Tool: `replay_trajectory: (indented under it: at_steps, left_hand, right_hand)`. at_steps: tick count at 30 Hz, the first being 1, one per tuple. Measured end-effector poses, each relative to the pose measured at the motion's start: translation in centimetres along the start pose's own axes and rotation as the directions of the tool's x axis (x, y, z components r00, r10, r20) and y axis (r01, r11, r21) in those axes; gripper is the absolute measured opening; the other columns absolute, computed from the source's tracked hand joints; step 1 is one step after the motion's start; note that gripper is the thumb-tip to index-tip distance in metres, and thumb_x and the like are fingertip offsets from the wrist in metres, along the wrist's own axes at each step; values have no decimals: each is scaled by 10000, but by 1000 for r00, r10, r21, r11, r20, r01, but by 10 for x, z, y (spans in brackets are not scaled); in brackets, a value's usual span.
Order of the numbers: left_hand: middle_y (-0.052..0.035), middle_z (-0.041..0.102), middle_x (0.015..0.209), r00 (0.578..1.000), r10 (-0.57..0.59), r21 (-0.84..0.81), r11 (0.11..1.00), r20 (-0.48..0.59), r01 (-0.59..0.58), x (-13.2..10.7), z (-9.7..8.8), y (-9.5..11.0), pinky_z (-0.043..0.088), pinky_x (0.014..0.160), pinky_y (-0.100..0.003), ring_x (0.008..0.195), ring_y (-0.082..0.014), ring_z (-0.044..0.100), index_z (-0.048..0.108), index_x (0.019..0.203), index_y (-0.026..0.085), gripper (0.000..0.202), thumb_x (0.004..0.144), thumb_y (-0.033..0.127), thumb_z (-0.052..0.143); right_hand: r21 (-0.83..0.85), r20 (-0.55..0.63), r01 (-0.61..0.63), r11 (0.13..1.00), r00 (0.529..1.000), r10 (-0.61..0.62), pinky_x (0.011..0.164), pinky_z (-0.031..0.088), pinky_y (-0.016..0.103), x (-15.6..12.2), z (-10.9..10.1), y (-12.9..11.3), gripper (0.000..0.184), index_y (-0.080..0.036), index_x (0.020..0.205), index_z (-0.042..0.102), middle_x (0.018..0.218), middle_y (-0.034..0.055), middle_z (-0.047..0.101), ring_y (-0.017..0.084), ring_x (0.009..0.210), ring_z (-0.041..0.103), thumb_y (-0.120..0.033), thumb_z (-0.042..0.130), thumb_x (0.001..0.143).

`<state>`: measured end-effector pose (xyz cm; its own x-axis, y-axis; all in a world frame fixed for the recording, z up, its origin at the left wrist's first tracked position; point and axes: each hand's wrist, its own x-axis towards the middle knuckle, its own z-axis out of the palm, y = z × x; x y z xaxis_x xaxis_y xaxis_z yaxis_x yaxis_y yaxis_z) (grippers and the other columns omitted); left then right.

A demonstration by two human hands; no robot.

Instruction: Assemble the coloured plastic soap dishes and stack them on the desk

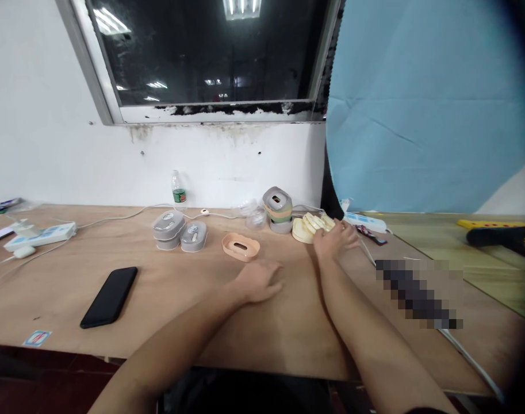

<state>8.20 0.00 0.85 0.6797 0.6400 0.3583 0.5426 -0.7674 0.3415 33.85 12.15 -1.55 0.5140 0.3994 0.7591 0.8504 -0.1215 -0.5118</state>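
My left hand (257,280) lies on the wooden table, its thumb and fingers apart and nothing visible in it. Just beyond it is a peach oval soap dish tray (234,251) with a slot in its base. My right hand (334,241) reaches to a leaning row of cream-yellow soap dish parts (306,229), its fingers curled around the near right end; the fingertips are partly hidden. Left of that row stands a stack of grey, green and peach trays (277,201). Several grey soap boxes with clear lids (194,237) sit farther left.
A black phone (109,297) lies at the left front. A plastic bottle (178,188) stands by the wall. White power strips (42,236) and cables run along the back. A pixelated dark object (417,296) lies right of my right arm.
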Motion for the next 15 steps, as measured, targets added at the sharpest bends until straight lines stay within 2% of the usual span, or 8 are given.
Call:
replay_trajectory:
  at_steps: [4, 6, 9, 12, 15]
  left_hand:
    - [-94, 621, 1137, 984, -167, 85, 981, -66, 172, -29, -21, -42, 445, 902, -375, 1061, -245, 564, 543, 1149, 184, 356, 846, 365, 494]
    - [-71, 660, 1006, 955, -293, 54, 954, -45, 295, -39, -28, -58, 481, 797, -333, 929, -221, 611, 580, 1063, 189, 303, 839, 375, 500]
    - [-43, 666, 915, 917, -397, 48, 916, -41, 399, -45, -33, -73, 482, 729, -309, 839, -202, 623, 608, 1003, 203, 269, 842, 385, 490]
    - [-49, 662, 967, 913, -404, 52, 912, -60, 407, -44, -31, -76, 483, 769, -322, 897, -213, 618, 613, 1020, 209, 291, 846, 407, 490]
    - [-79, 600, 1188, 929, -357, 52, 930, -99, 363, -42, -27, -72, 457, 895, -354, 1072, -241, 569, 554, 1172, 209, 417, 837, 455, 514]
  right_hand:
    - [-85, 74, -114, 990, 990, 120, 916, 236, 578, 1, -2, 27, 364, -134, 1006, 600, 1128, 193, 519, 356, 1099, 392, -291, 520, 687]
    - [-93, 125, -161, 983, 977, 172, 883, 263, 570, 0, 2, 34, 305, -146, 936, 622, 1058, 180, 541, 350, 1050, 414, -279, 528, 679]
    - [-56, 180, -192, 980, 963, 199, 864, 292, 548, -1, 7, 36, 281, -163, 922, 627, 1010, 153, 556, 327, 1018, 427, -228, 513, 673]
    - [-18, 214, -189, 982, 958, 188, 869, 304, 536, 0, 8, 32, 334, -177, 983, 616, 992, 130, 568, 309, 1005, 430, -194, 491, 673]
    - [23, 192, -171, 985, 968, 163, 872, 316, 529, 2, 3, 25, 378, -181, 1039, 599, 999, 119, 560, 309, 1015, 431, -173, 472, 683]
